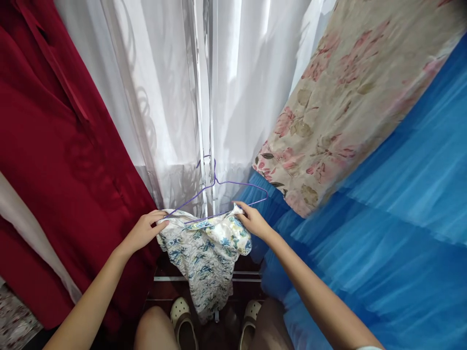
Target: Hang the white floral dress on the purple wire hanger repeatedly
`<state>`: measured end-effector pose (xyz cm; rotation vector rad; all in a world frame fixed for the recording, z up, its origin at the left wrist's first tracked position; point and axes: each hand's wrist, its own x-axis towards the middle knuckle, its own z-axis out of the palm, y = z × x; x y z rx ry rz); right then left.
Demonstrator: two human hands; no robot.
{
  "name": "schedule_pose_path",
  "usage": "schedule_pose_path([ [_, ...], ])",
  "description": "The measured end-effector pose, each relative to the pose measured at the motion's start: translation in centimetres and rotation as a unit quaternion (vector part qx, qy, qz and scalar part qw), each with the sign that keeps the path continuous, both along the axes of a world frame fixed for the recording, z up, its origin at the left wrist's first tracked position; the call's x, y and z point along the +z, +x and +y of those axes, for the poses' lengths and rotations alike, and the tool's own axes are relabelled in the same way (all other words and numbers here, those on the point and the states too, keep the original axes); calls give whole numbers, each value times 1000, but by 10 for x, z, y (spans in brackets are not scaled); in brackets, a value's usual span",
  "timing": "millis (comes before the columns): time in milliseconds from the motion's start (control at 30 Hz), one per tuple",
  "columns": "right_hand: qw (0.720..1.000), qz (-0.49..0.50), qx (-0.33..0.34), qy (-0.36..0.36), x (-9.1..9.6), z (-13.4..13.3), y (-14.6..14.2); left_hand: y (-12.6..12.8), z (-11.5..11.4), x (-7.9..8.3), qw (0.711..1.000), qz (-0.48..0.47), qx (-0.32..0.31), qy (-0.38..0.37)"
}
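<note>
A small white garment with a blue and green flower print (206,255) hangs between my hands, below a thin purple wire hanger (226,192). My left hand (144,231) pinches the garment's left top edge beside the hanger's left end. My right hand (253,221) is closed on the garment's right top edge, close to the hanger's lower wire. The hanger's hook points up in front of a white sheer curtain (189,97). The cloth droops down to my feet.
A dark red garment (62,155) hangs at the left. A cream cloth with pink flowers (346,97) and a blue tulle fabric (394,218) fill the right. My knees and two pale clogs (180,316) show at the bottom, over a dark floor rail.
</note>
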<state>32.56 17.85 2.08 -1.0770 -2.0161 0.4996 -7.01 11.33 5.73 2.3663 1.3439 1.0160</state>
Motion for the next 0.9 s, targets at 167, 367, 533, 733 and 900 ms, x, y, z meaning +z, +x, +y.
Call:
schedule_pose_path([
  [167, 999, 1, 37, -1, -7, -13, -14, -17, -5, -11, 999, -20, 34, 16],
  [367, 1000, 9, 7, -22, -8, -36, -14, -18, -8, 10, 998, -65, -1, 3],
  [533, 998, 8, 2, -61, -8, -49, -25, 35, -7, 52, 998, -26, -35, 40],
  [733, 989, 141, -29, -20, -14, -79, -25, 94, 9, 52, 981, -90, 89, 148],
  [900, 940, 294, -167, 38, 2, -68, 19, 92, 12, 40, 976, -49, 89, 192],
])
